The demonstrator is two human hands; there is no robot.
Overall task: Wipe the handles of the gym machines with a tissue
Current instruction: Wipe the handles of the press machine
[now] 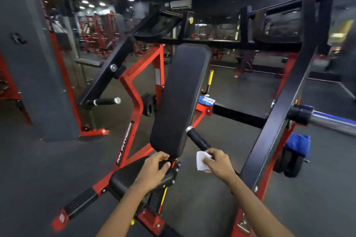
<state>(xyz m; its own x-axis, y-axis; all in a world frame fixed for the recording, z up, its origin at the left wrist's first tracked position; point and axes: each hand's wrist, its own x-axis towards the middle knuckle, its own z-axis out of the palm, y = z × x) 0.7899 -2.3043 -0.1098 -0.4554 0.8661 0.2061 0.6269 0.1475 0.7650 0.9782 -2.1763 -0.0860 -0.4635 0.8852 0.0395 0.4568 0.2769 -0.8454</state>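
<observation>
the right hand (pixel 219 161) pinches a white tissue (pixel 202 161) between thumb and fingers, just at the near end of the right handle (pixel 198 139), a black grip with a silver cap that slants up and away beside the back pad (pixel 181 98). the tissue touches or nearly touches the grip's near end; which one cannot be told. held bunched like this, the tissue looks ready to be wrapped round the grip and run along it toward the cap.

the left hand (pixel 156 167) curls its fingers round the bottom edge of the back pad, where the pad meets the seat (pixel 125 177). that hold seems meant to steady the body while leaning in over the machine, not to clean anything.

the left handle (pixel 107 101), a matching black grip with a silver cap, sticks out from the black lever arm on the far left, well apart from both hands, so it probably waits its turn.

on the red frame (pixel 134 90) behind the pad lies a blue and white packet (pixel 207 100), perhaps the tissue pack, kept within reach. a blue cloth (pixel 297 144) hangs low at the right, below a steel weight bar (pixel 331 119).
</observation>
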